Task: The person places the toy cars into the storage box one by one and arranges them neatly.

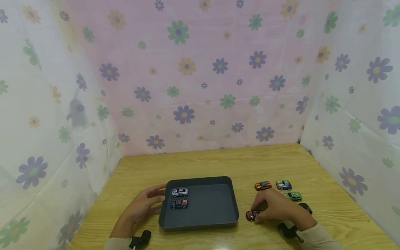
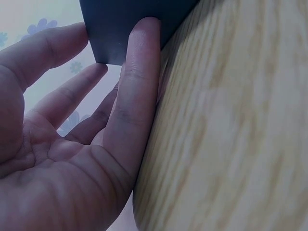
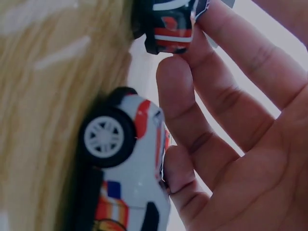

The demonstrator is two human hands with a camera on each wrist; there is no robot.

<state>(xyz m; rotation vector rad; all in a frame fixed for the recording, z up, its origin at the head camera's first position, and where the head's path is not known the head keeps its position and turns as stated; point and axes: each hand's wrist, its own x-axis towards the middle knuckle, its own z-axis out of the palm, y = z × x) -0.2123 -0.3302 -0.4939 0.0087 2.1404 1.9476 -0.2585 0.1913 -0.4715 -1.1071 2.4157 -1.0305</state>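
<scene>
A dark grey tray lies on the table with two toy cars at its left side: a white and black toy car and, in front of it, a dark blue toy car with an orange part. My left hand touches the tray's left wall with fairly straight fingers; the left wrist view shows a fingertip against that wall. To the right of the tray, my right hand pinches a dark red toy car at table height. Its striped end shows between fingers in the right wrist view.
Behind my right hand stand a red and yellow toy car, a white and blue toy car and a green toy car. A white toy car is close by the right hand's little finger. Flowered cloth walls surround the wooden table.
</scene>
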